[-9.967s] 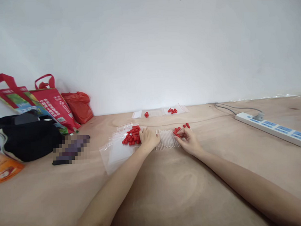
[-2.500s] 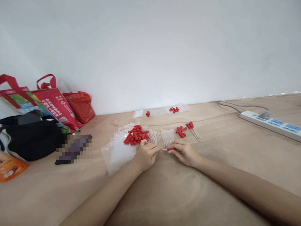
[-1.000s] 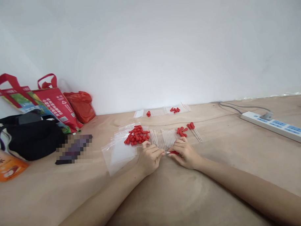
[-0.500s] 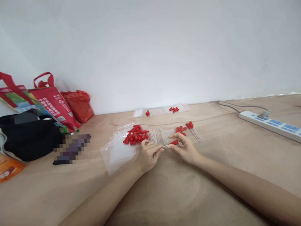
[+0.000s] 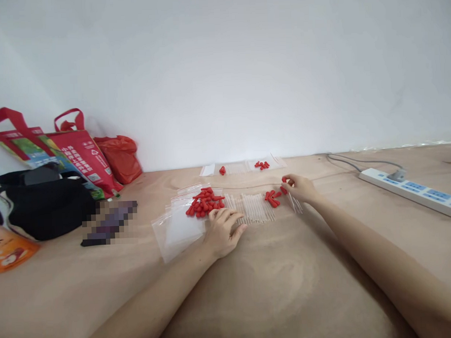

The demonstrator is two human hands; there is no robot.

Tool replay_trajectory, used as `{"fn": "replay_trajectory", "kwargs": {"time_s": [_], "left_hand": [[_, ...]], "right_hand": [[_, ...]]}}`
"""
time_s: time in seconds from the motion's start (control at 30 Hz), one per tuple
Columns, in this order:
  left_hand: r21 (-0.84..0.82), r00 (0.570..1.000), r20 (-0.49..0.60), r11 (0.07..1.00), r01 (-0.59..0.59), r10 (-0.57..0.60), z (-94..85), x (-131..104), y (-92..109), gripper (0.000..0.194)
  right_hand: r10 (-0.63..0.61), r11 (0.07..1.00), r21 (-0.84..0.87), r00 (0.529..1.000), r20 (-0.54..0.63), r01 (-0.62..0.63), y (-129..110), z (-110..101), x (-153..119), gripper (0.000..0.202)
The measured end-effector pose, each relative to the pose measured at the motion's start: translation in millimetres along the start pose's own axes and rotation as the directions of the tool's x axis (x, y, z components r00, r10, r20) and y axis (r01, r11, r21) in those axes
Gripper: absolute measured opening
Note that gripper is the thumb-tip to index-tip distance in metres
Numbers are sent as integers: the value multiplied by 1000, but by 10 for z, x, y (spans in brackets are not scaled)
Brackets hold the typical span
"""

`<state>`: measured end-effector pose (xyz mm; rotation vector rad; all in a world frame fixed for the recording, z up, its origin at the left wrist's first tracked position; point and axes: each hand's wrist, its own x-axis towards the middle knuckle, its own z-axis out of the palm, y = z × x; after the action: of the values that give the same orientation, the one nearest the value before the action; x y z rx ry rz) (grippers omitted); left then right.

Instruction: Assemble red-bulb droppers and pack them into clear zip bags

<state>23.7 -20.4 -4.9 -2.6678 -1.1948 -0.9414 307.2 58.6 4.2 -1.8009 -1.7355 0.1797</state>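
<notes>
Pinching what seems a red-bulbed dropper [image 5: 284, 180] by its top in the right hand [image 5: 302, 188], just beside similar droppers [image 5: 283, 190]; loosely spreading the left hand [image 5: 223, 231] beside clear tubes [image 5: 256, 207]. Probably handling light, squashing softly at the bulb, feeling stiff and brittle along the stem; best gripping at the neck. Working on a wooden table [image 5: 270, 286], facing a white wall [image 5: 245, 89].

Wooden table [image 5: 274, 285] bears red bulbs [image 5: 202, 204], clear tubes [image 5: 255, 207], bags [image 5: 181, 227].
</notes>
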Motion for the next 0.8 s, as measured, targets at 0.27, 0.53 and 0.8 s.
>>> {"fn": "replay_trajectory", "kwargs": {"time_s": [0.27, 0.53, 0.8], "left_hand": [[-11, 1000, -14, 1000, 22, -22, 13, -1, -3, 12], [34, 994, -54, 995, 94, -93, 18, -6, -12, 7], [219, 925, 7, 903, 369, -379, 55, 383, -41, 17]], "right_hand": [[-22, 973, -232, 1000, -15, 18, -30, 156, -53, 32], [-361, 877, -273, 918, 167, 395, 58, 90, -61, 18], [-457, 848, -279, 888, 47, 451, 75, 137, -73, 13]]}}
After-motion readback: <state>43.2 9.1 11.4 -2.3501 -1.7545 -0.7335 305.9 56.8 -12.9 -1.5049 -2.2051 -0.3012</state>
